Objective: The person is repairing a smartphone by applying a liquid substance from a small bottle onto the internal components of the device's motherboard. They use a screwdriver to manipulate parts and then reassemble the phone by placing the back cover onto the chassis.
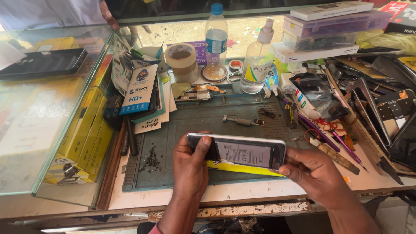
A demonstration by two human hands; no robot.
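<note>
Blue-and-white flat card package point(139, 89), left of centre, leaning; yellow boxes point(89, 130) stacked under left glass; white and purple flat boxes point(331, 24) stacked far right; white label with grey print on opened phone point(244, 154), near centre.

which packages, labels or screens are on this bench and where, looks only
Opened phone: held between left hand and right hand, white battery label showing.
Blue and white flat package: leaning at left of the mat.
Yellow boxes: stacked under the glass counter.
Clear glue bottle: yellow and green label, back centre.
Water bottle: blue label, behind.
Black phone: dark screen, on glass.

Two hands point(190, 167), one phone point(237, 150), two bottles point(216, 34).
</note>
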